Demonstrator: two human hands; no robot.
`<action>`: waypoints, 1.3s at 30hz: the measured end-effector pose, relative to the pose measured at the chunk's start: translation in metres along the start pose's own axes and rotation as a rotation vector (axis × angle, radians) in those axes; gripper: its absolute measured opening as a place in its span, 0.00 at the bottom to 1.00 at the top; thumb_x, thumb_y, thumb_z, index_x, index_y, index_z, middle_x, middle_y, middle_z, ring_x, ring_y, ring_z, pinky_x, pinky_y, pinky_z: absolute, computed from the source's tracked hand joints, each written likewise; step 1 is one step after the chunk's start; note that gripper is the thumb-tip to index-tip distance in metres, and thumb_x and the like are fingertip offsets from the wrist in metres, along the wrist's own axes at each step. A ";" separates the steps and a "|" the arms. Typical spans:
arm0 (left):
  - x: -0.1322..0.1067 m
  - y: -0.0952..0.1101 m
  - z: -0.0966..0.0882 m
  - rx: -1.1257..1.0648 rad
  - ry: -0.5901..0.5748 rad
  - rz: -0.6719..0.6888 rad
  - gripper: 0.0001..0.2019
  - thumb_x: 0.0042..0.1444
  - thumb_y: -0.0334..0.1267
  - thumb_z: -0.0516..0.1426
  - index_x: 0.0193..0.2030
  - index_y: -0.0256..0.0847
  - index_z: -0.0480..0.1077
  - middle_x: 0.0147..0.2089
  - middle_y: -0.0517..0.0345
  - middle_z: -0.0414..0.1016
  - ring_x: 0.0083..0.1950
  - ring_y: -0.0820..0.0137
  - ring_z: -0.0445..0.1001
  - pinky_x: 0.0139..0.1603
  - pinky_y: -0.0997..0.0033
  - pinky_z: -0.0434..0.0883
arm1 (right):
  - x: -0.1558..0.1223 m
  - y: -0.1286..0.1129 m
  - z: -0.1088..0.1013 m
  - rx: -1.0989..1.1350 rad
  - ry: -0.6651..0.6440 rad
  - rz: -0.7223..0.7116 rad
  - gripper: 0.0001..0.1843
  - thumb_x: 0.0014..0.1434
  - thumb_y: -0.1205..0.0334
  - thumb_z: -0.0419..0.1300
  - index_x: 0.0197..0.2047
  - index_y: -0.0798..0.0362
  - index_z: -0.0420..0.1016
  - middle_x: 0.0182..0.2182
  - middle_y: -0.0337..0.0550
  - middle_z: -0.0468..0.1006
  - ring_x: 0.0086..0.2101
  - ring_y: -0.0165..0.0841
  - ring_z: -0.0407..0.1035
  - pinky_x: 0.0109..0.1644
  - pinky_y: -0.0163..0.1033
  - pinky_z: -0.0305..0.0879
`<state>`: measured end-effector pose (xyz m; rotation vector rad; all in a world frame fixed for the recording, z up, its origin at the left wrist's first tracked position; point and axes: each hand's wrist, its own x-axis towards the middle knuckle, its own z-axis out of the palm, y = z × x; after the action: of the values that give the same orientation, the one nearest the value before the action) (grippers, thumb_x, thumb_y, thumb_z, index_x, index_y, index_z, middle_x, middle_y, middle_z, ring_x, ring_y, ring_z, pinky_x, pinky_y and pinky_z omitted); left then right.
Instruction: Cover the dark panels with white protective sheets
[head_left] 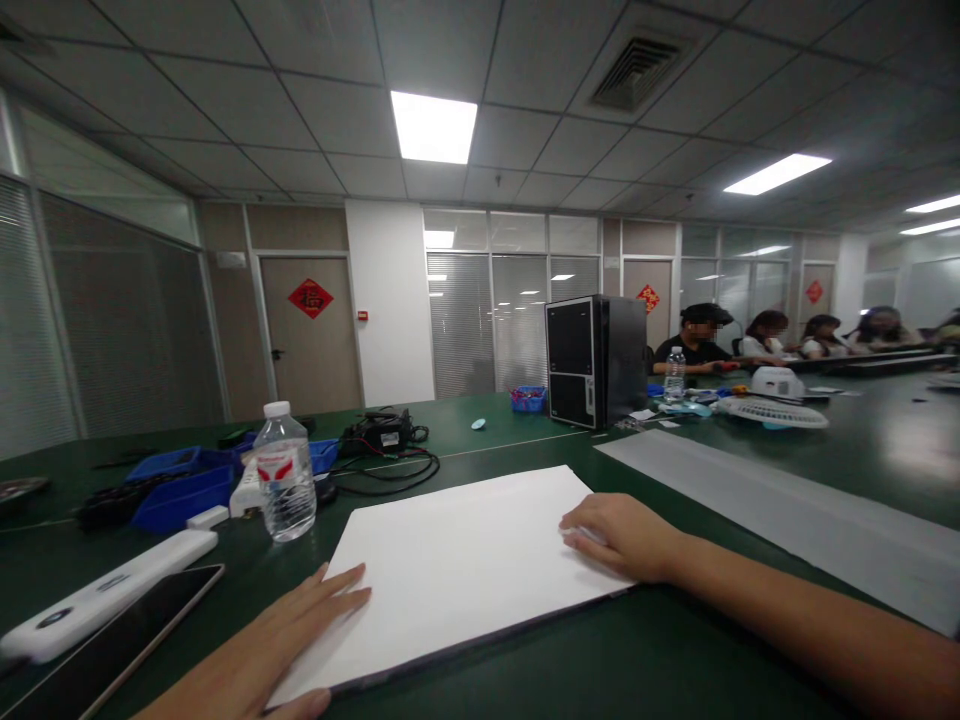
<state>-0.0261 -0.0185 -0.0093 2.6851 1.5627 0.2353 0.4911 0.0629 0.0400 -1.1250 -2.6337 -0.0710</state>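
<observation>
A blank white sheet (457,570) lies flat on the green table in front of me, with a thin dark edge showing along its near side. My left hand (292,630) rests at its left edge, fingers stretched out over the white surface and thumb near the lower left corner. On the right part of the sheet lies my right hand (619,535), palm down. Its fingers are slightly bent and a little apart, touching the surface. I see nothing held in either hand.
Left of the sheet stand a water bottle (285,475), blue trays (184,497), a white device (112,590) and a phone (124,640). Black cables (390,435) lie behind. A computer tower (596,360) stands farther back, a grey strip (780,515) lies right, and people sit far right.
</observation>
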 end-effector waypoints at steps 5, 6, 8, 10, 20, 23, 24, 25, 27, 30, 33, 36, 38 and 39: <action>0.001 0.001 0.002 0.019 0.006 -0.011 0.36 0.62 0.58 0.57 0.75 0.69 0.48 0.78 0.67 0.46 0.77 0.48 0.49 0.71 0.37 0.56 | 0.001 0.000 0.001 0.003 0.005 -0.029 0.22 0.71 0.49 0.49 0.53 0.50 0.81 0.48 0.48 0.84 0.47 0.42 0.76 0.54 0.47 0.68; 0.001 0.002 0.003 0.020 0.003 -0.019 0.36 0.62 0.59 0.56 0.74 0.69 0.49 0.78 0.68 0.47 0.77 0.48 0.49 0.71 0.36 0.56 | 0.001 0.000 0.001 -0.001 0.007 -0.030 0.22 0.71 0.49 0.50 0.53 0.50 0.81 0.47 0.48 0.84 0.47 0.42 0.76 0.54 0.46 0.68; 0.000 0.007 0.005 0.012 0.025 -0.037 0.35 0.61 0.61 0.56 0.73 0.70 0.51 0.78 0.68 0.50 0.77 0.48 0.51 0.71 0.35 0.57 | 0.001 0.001 0.001 -0.014 0.008 -0.034 0.22 0.71 0.50 0.49 0.52 0.50 0.81 0.46 0.48 0.84 0.46 0.41 0.77 0.53 0.46 0.68; -0.001 0.012 0.008 0.000 0.103 -0.052 0.34 0.60 0.64 0.55 0.72 0.70 0.54 0.77 0.68 0.53 0.77 0.48 0.52 0.72 0.36 0.57 | 0.002 0.006 0.002 -0.032 0.020 -0.023 0.23 0.72 0.49 0.48 0.51 0.50 0.81 0.46 0.48 0.84 0.46 0.41 0.77 0.53 0.46 0.68; -0.001 0.012 0.007 -0.012 0.048 -0.091 0.28 0.66 0.62 0.49 0.72 0.74 0.53 0.77 0.74 0.50 0.78 0.52 0.49 0.73 0.35 0.54 | -0.006 0.108 0.013 -0.332 0.126 0.431 0.26 0.68 0.49 0.51 0.61 0.55 0.74 0.57 0.58 0.77 0.55 0.49 0.70 0.61 0.53 0.63; -0.001 0.009 0.005 -0.005 0.034 -0.086 0.30 0.64 0.61 0.52 0.72 0.72 0.53 0.77 0.72 0.50 0.77 0.49 0.49 0.72 0.34 0.54 | -0.017 0.145 0.024 -0.431 0.074 0.690 0.32 0.66 0.46 0.54 0.65 0.60 0.69 0.62 0.67 0.70 0.62 0.57 0.63 0.62 0.59 0.60; -0.001 0.008 0.004 -0.005 0.060 -0.084 0.31 0.64 0.61 0.53 0.72 0.71 0.53 0.77 0.72 0.50 0.77 0.49 0.49 0.72 0.34 0.54 | -0.020 0.155 0.027 -0.433 0.062 0.765 0.35 0.66 0.43 0.53 0.65 0.61 0.69 0.62 0.70 0.69 0.63 0.60 0.61 0.61 0.61 0.59; -0.001 0.008 0.002 -0.012 0.035 -0.075 0.31 0.64 0.60 0.53 0.73 0.71 0.53 0.78 0.71 0.50 0.77 0.49 0.48 0.72 0.35 0.54 | -0.022 0.163 0.030 -0.416 0.047 0.829 0.37 0.67 0.40 0.51 0.65 0.62 0.69 0.61 0.73 0.69 0.63 0.62 0.61 0.61 0.63 0.59; -0.001 0.009 -0.001 -0.017 -0.026 -0.072 0.31 0.64 0.60 0.53 0.73 0.70 0.51 0.78 0.71 0.47 0.78 0.49 0.47 0.72 0.35 0.53 | -0.025 0.174 0.034 -0.351 0.002 0.918 0.42 0.66 0.34 0.46 0.65 0.63 0.69 0.60 0.76 0.69 0.62 0.65 0.62 0.59 0.65 0.60; 0.000 0.011 -0.005 -0.005 -0.101 -0.090 0.32 0.66 0.61 0.50 0.74 0.70 0.48 0.79 0.71 0.42 0.78 0.50 0.42 0.73 0.36 0.49 | -0.024 0.182 0.037 -0.268 -0.070 0.948 0.42 0.68 0.34 0.43 0.64 0.63 0.69 0.58 0.75 0.72 0.58 0.63 0.68 0.56 0.61 0.64; 0.001 0.012 -0.008 -0.014 -0.115 -0.087 0.32 0.65 0.61 0.50 0.74 0.70 0.48 0.79 0.72 0.42 0.78 0.51 0.42 0.73 0.36 0.49 | -0.021 0.183 0.037 -0.252 -0.087 0.876 0.36 0.70 0.40 0.44 0.63 0.61 0.70 0.55 0.70 0.75 0.54 0.56 0.72 0.55 0.56 0.66; 0.003 0.012 -0.008 -0.019 -0.123 -0.087 0.32 0.65 0.62 0.50 0.74 0.71 0.48 0.79 0.73 0.42 0.78 0.50 0.42 0.73 0.35 0.49 | -0.020 0.178 0.034 -0.255 -0.084 0.802 0.30 0.71 0.47 0.46 0.63 0.59 0.71 0.55 0.66 0.76 0.55 0.53 0.72 0.57 0.53 0.65; 0.003 0.010 -0.007 -0.016 -0.145 -0.094 0.31 0.66 0.62 0.49 0.74 0.71 0.47 0.79 0.74 0.40 0.79 0.51 0.40 0.74 0.35 0.48 | -0.020 0.172 0.031 -0.263 -0.078 0.764 0.27 0.70 0.51 0.48 0.61 0.59 0.72 0.54 0.65 0.77 0.54 0.53 0.73 0.57 0.53 0.65; 0.003 0.010 -0.006 -0.015 -0.146 -0.098 0.31 0.66 0.62 0.49 0.74 0.72 0.46 0.79 0.74 0.39 0.79 0.51 0.39 0.74 0.36 0.47 | -0.020 0.169 0.030 -0.268 -0.074 0.749 0.26 0.70 0.52 0.48 0.60 0.60 0.73 0.53 0.65 0.77 0.54 0.53 0.73 0.56 0.54 0.66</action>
<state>-0.0167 -0.0208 -0.0017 2.5412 1.6353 0.0463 0.6181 0.1716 -0.0047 -2.1567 -2.1253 -0.2345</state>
